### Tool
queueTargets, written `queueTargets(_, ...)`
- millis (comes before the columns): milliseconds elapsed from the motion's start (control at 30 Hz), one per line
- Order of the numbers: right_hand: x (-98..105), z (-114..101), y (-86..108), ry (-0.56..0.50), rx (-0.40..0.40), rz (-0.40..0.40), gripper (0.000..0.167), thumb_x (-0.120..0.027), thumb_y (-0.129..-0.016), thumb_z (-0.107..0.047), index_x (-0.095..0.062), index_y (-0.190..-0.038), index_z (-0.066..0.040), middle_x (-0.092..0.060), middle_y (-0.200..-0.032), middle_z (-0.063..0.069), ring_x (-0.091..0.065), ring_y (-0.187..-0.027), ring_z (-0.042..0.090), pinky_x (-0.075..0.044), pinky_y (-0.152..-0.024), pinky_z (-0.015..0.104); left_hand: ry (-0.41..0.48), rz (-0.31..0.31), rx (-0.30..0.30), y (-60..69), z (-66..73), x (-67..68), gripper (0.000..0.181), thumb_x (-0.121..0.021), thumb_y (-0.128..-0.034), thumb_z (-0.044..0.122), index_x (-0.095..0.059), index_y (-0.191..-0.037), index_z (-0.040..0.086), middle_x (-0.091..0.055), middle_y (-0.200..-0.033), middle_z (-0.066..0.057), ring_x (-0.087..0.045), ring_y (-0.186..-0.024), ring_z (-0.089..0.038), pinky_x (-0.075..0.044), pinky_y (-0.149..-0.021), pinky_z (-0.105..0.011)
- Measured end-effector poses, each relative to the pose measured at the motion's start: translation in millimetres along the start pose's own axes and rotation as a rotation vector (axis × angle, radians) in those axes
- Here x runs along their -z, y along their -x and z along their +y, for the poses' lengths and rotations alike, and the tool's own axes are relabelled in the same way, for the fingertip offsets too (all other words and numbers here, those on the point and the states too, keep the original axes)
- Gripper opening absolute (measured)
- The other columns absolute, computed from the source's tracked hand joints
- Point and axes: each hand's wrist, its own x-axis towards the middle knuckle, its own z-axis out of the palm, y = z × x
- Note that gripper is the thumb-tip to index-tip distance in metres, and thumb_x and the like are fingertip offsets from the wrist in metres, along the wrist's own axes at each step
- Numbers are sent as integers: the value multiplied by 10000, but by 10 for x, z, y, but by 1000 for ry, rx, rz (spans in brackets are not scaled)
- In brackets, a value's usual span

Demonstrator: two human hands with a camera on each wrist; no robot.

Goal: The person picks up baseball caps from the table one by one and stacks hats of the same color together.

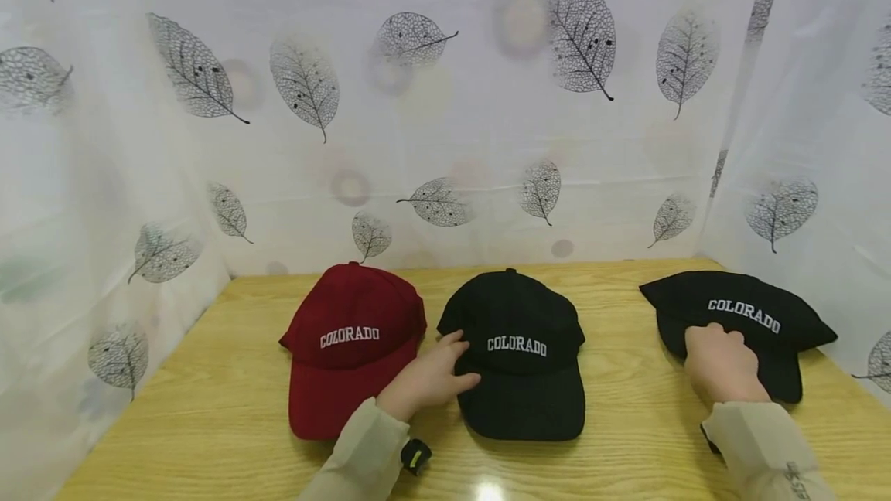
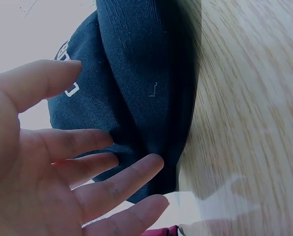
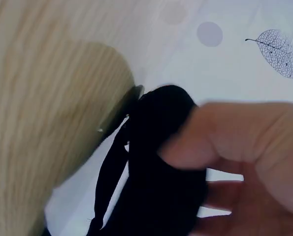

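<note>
Three caps with white COLORADO lettering stand side by side on the table. My left hand [image 1: 430,379] is at the left side of the middle black cap [image 1: 522,400], fingers spread and loosely extended. In the left wrist view the same black cap [image 2: 136,73] lies just beyond the fingertips; whether they touch it I cannot tell. At the far right, my right hand [image 1: 722,366] grips the brim of another black cap [image 1: 738,296], which sits tilted and flattened. The right wrist view shows the thumb pressed on the dark cloth of that cap [image 3: 161,196].
A red cap [image 1: 351,393] rests left of the middle cap, partly behind my left wrist. The wooden table [image 1: 174,424] ends at a white curtain [image 1: 452,138] with leaf prints, which also hangs along both sides.
</note>
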Motion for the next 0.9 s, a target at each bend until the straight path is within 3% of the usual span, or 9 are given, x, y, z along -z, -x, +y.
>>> queueTargets(200,66,-127,9,81,11,240,158,-453,-824,71,-608,-848,90,-507,-766,279,-432,-720,482,-345,-559,571,8,0,-8,4,-9,-2,555,-592,-841,275,-432,-1261,-50,-293,-1375,-171,-357,-1207,-291,-305,-954,-426)
queueTargets(500,205,-344,70,33,67,585,246,-464,-801,75,-602,-1003,45,-571,-988,255,-452,-863,458,-341,-671,582,3,6,-14,2,-20,-7,551,-588,-845,275,-432,-1260,-51,-294,-1375,-171,-354,-1209,-292,-305,-954,-426)
queueTargets(733,366,-620,208,-18,262,970,321,-482,-678,152,-636,-928,22,-629,-851,209,-513,-702,401,-384,-494,482,-5,8,-15,-1,-30,-14,553,-589,-843,281,-435,-1261,-47,-297,-1374,-167,-359,-1206,-287,-307,-953,-422)
queueTargets(900,512,-886,363,-89,386,1095,295,-442,-741,152,-636,-928,33,-633,-825,204,-512,-664,388,-395,-523,461,-8,6,-14,-8,-24,-13,555,-590,-843,284,-435,-1262,-45,-297,-1375,-164,-364,-1204,-282,-310,-953,-415)
